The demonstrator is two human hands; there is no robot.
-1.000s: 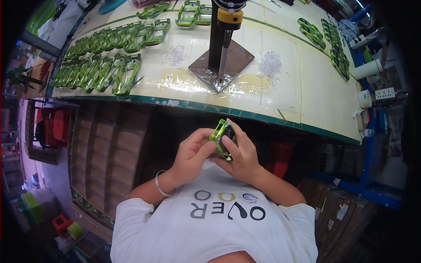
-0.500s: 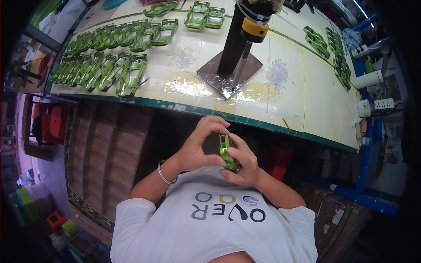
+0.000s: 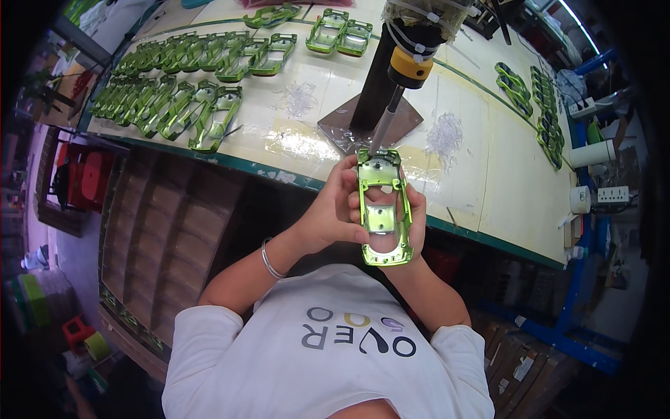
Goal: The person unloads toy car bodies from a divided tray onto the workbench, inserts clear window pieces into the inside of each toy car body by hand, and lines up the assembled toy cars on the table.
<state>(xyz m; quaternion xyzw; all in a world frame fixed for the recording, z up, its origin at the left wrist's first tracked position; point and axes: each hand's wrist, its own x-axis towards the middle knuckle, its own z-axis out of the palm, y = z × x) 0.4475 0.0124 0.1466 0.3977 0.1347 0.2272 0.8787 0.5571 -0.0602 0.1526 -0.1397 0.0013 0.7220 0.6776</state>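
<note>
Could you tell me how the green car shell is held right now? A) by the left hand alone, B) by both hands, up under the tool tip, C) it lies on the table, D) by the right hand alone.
B: the left hand and right hand grip the shell from either side, its top end at the tool tip.

Bench and what I see lying on it

My cream bench (image 3: 488, 160) carries rows of green shells (image 3: 174, 98) at ten o'clock, two more shells (image 3: 340, 31) at twelve, a further row (image 3: 534, 105) at two, a dark base plate (image 3: 370, 126) near centre, and clear shavings (image 3: 444, 133) just right of it.
</note>
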